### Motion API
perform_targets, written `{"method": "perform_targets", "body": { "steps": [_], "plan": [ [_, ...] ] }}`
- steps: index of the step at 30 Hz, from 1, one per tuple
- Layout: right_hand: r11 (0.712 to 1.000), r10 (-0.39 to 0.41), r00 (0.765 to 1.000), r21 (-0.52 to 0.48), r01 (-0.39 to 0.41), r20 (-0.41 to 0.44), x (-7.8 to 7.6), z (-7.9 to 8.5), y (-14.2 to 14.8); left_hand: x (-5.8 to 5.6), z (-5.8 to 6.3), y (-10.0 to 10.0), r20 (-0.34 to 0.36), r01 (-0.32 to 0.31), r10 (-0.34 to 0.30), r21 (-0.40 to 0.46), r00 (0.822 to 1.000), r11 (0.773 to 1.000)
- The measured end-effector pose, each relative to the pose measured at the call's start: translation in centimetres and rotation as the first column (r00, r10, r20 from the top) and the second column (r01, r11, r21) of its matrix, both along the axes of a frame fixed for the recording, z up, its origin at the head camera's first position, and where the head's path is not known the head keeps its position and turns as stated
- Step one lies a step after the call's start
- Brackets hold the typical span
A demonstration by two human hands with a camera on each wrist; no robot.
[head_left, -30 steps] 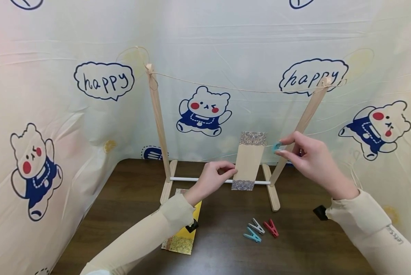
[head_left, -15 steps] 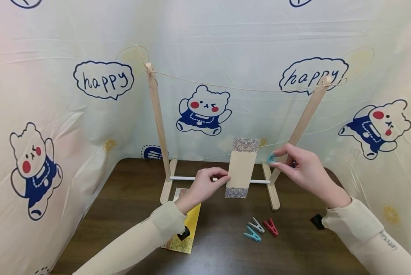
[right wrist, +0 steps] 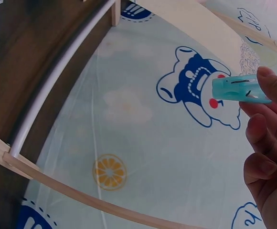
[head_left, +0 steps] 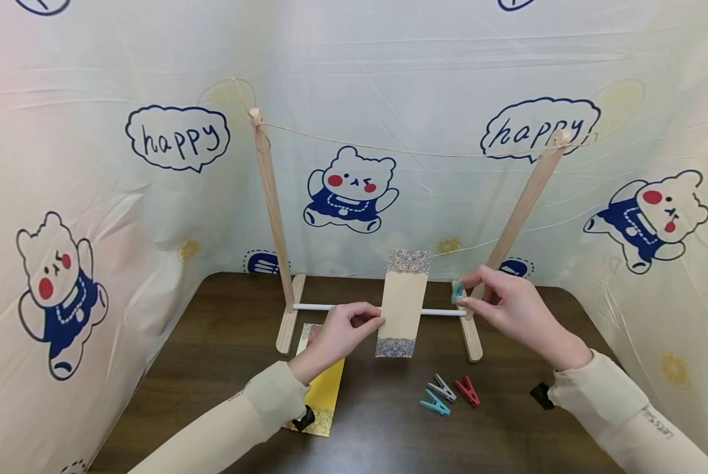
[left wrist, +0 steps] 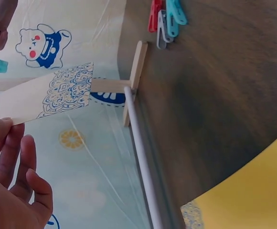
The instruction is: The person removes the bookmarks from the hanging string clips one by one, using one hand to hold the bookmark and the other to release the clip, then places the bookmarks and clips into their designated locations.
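Observation:
My left hand pinches the left edge of a cream paper card with patterned bands at both ends, holding it upright above the table. In the left wrist view, thumb and finger grip the card at its edge. To its right, my right hand pinches a teal clothespin between thumb and finger, apart from the card. The right wrist view shows this clothespin from close up. Behind and above both hands, a string runs between two wooden posts.
On the table lie a blue clothespin, a grey clothespin and a red clothespin. A yellow patterned card lies partly under the left forearm. A white rod joins the wooden feet of the stand. Printed cloth hangs behind.
Both hands have moved down and to the left, toward me, carrying the card and the teal clothespin away from the string. The clothespins on the table have not moved.

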State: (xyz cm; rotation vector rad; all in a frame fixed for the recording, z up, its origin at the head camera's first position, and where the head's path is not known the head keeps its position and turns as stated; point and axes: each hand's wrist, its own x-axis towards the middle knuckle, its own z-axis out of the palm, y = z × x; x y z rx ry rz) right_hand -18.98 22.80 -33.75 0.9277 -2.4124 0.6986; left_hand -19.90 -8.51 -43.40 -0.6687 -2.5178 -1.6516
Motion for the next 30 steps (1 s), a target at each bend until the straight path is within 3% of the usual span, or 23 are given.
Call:
{"method": "perform_targets", "body": {
  "steps": [5, 13, 24, 30],
  "plan": [
    [1.0, 0.009, 1.0, 0.007, -0.009, 0.005, 0.1, -0.8, 0.0, 0.6, -0.4, -0.5, -0.01, -0.005, 0.005, -0.008, 1.0, 1.0],
    [1.0, -0.001, 0.997, 0.019, -0.001, 0.071, 0.5, -2.0, -0.2, 1.5, -1.4, -1.5, -0.02, -0.082, 0.081, -0.093, 0.997, 0.992],
    [0.999, -0.004, 0.994, 0.037, 0.0, 0.113, 1.0, -3.9, -0.6, 2.5, -3.1, -3.5, 0.016, -0.028, 0.029, -0.047, 0.999, 0.998],
    [0.999, -0.013, 0.986, 0.05, 0.004, 0.164, 1.2, -4.9, -0.9, 2.9, -3.8, -4.6, 0.045, -0.043, 0.046, -0.051, 0.998, 0.998]
  ]
}}
